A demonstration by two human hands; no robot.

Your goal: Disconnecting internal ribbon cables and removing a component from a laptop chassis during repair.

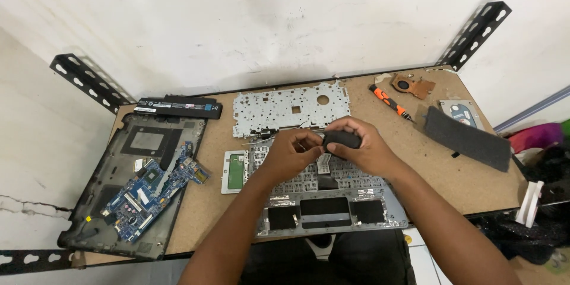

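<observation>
We saw the right hand (365, 148) grasping a small black part (342, 139) at table centre, above the laptop palmrest (332, 202). The left hand (291, 153), at its 9 o'clock, pinched its end. A motherboard (151, 187) lay at 9 o'clock.

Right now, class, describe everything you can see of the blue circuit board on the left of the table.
The blue circuit board is long and irregular in outline, dotted with small silvery and black components, white stickers and a dark square chip near its middle. It looks bare and unscrewed, lying flat but skewed diagonally inside the dark plastic laptop base shell at the table's left end. Neither hand touches it.
</observation>
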